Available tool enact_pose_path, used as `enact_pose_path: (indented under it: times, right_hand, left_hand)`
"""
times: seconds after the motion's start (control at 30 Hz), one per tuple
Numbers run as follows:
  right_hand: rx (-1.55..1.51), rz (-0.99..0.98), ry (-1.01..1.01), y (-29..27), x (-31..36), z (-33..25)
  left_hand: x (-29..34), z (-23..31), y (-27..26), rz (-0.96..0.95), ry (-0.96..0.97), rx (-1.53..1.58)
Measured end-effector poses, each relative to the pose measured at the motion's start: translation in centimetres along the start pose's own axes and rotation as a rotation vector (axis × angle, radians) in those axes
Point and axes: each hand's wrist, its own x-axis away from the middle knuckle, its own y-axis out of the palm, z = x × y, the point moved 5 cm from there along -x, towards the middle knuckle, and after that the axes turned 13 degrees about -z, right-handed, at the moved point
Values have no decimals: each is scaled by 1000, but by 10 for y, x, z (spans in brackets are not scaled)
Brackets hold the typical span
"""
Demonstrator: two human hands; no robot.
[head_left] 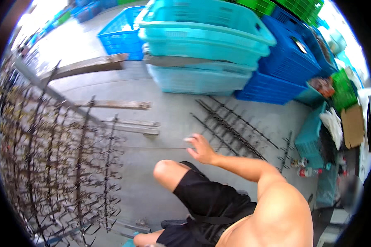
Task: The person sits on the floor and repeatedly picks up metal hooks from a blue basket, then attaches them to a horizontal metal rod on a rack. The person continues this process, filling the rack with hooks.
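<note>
My right hand (201,149) is held out over the grey floor (173,144), in front of my bent knee. Its fingers are apart, and a small pale patch shows at one fingertip, too blurred to name. Beyond it and to the right, dark rods with short cross prongs (231,127) lie on the floor, apart from the hand. At the left, several dark rods with many curled prongs (78,164) stand in rows along a grey metal bar (57,96). My left hand is out of sight.
Stacked turquoise crates (206,45) stand ahead, with blue crates (276,78) to their right. Wooden beams (86,68) jut out from the left. At the right are a turquoise basket (311,140), a cardboard piece (353,125) and red-and-white items (309,172).
</note>
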Motion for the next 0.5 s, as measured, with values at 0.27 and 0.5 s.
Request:
enact_pose_path:
  times: [0.27, 0.5]
  right_hand:
    - [-284, -352, 1632, 30, 367, 280]
    - [-212, -480, 1476, 89, 296, 311]
  left_hand:
    - [3, 34, 177, -495, -10, -360]
    - [-33, 53, 219, -514, 51, -545]
